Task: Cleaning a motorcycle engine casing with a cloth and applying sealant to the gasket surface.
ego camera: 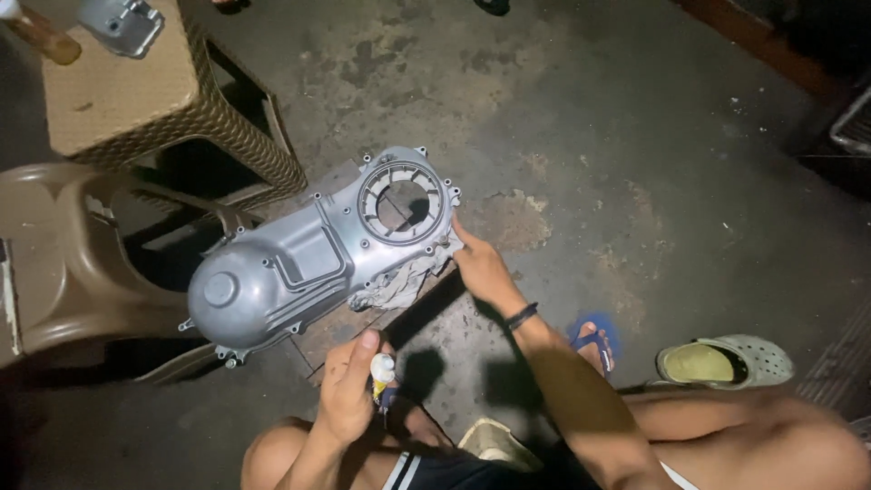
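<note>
right hand point(481, 265) is extended forward, fingers closed onto the near edge of the engine cover point(318, 259) at its ring-shaped end, steadying it. left hand point(349, 390) is drawn back close to the knees, curled shut around a small tube point(382, 372) with a white cap pointing up; it does not touch the cover. the grey cast cover lies ahead of both hands, resting on a rag point(399, 286) and a flat board on the concrete floor point(635, 163). its long axis runs diagonally, domed end to the far left of the left hand, ring opening just beyond the right fingertips. the right hand is nearer; the left stands apart, below the cover's middle.
</note>
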